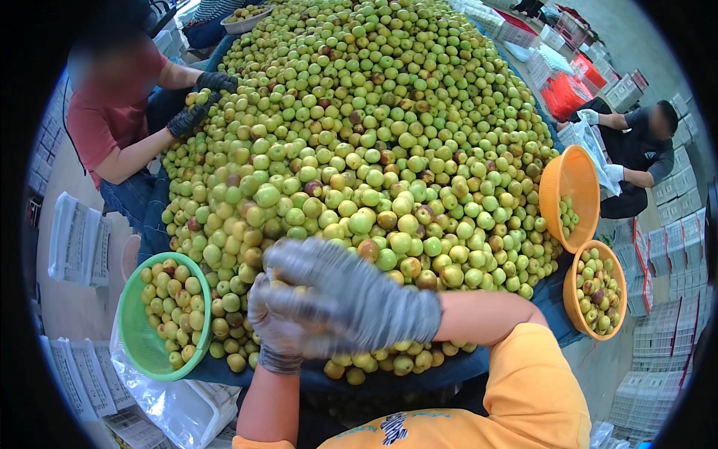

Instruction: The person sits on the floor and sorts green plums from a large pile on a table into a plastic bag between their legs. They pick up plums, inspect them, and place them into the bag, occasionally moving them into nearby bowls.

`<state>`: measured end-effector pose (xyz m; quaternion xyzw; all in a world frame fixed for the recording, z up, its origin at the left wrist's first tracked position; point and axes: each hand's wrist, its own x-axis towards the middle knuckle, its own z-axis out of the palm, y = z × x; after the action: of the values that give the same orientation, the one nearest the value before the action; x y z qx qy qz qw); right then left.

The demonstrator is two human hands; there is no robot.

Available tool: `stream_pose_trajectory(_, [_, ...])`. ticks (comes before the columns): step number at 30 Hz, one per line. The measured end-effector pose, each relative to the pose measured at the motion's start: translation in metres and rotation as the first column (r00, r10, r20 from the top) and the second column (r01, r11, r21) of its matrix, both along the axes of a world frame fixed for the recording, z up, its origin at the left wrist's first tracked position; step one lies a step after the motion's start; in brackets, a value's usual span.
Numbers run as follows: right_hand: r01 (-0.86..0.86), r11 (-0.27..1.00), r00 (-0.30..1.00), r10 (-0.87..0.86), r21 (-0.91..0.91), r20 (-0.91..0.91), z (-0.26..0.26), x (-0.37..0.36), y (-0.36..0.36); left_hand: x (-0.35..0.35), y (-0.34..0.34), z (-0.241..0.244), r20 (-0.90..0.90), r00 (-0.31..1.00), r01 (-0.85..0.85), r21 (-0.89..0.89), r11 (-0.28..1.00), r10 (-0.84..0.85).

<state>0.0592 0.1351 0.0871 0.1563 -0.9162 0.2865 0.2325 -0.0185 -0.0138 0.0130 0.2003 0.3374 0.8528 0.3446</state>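
A large heap of green and reddish jujube-like fruits fills the table before me, on a blue cloth. Both my hands wear grey knit gloves and meet over the near edge of the heap. My right hand is blurred and lies across my left hand, partly hiding it. Small bits of yellowish fruit show between the gloves, so my hands seem cupped around some. To the left of them, a green plastic basket holds similar fruits. On the right sit two orange plastic baskets, one tilted with few fruits, one well filled.
A person in a red shirt sits at the left, dark-gloved hands in the heap. Another person in dark clothes sits at the right, handling a lined crate. White plastic crates stand at left and right. A bagged crate is below the green basket.
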Motion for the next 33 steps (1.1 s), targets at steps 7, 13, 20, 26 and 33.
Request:
stream_pose_trajectory(7, [0.795, 0.541, 0.454, -0.830, 0.273, 0.323, -0.050, -0.045, 0.273, -0.025, 0.000, 0.005, 0.519, 0.719, 0.287, 0.384, 0.878, -0.462])
stream_pose_trajectory(13, [0.822, 0.429, 0.309, -0.889, 0.375, 0.338, -0.093, -0.107, 0.383, -0.030, -0.003, 0.000, 0.464, 0.752, 0.336, 0.343, 0.877, -0.469])
stream_pose_trajectory(20, [0.568, 0.280, -0.059, -0.924, 0.774, 0.378, -0.074, -0.135, 0.371, -0.028, -0.008, -0.004, 0.465, 0.779, 0.355, 0.225, 0.907, -0.420])
stream_pose_trajectory(26, [0.564, 0.313, -0.012, -0.922, 0.764, 0.386, -0.081, -0.105, 0.384, -0.028, -0.004, -0.003, 0.440, 0.786, 0.386, 0.199, 0.901, -0.434])
stream_pose_trajectory(33, [0.773, 0.508, 0.306, -0.824, 0.381, 0.477, -0.053, -0.075, 0.308, -0.025, -0.002, -0.001, 0.443, 0.781, 0.393, 0.201, 0.898, -0.441])
